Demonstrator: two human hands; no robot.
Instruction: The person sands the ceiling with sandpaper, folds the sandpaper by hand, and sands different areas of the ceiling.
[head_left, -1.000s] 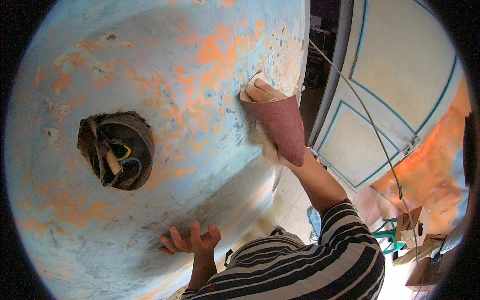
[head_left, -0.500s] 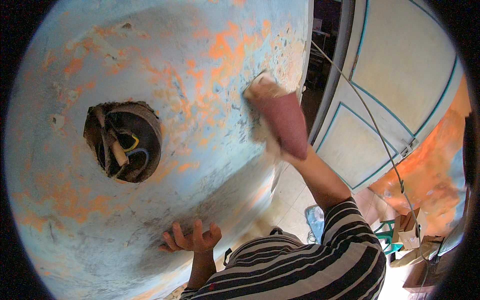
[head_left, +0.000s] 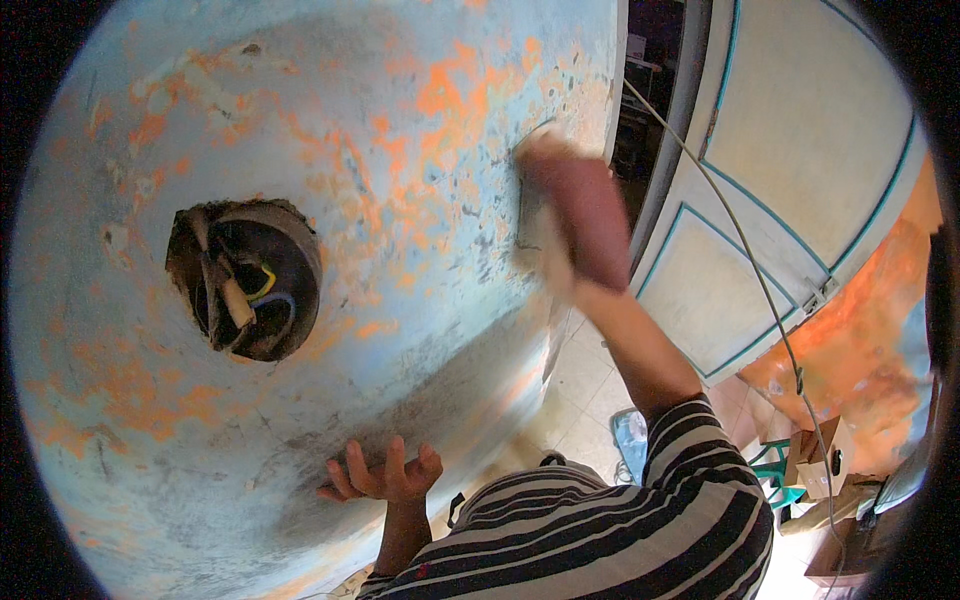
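A painted wall [head_left: 420, 290] fills the left and middle, pale blue with worn orange patches. On its right part, my right hand [head_left: 562, 262] is closed on a reddish-brown sheet of sandpaper [head_left: 592, 225] and presses toward the surface. The sheet covers most of that hand, and motion blurs both, so the fingers are hard to make out. Lower down, my left hand [head_left: 388, 474] has its fingers spread and holds nothing. It lies close to the wall at the bottom middle, seemingly resting against it.
A ragged round hole [head_left: 255, 285] in the wall shows yellow and blue wires. To the right stand a pale door [head_left: 800, 130] with teal trim and a hanging cable [head_left: 740, 225]. Beyond are a cardboard box [head_left: 822, 460] and a blue item [head_left: 630, 440] on the tiled floor.
My right hand and the sandpaper have shifted right and slightly up along the wall. The left hand has stayed in place. The hanging cable's lower part has swung a little.
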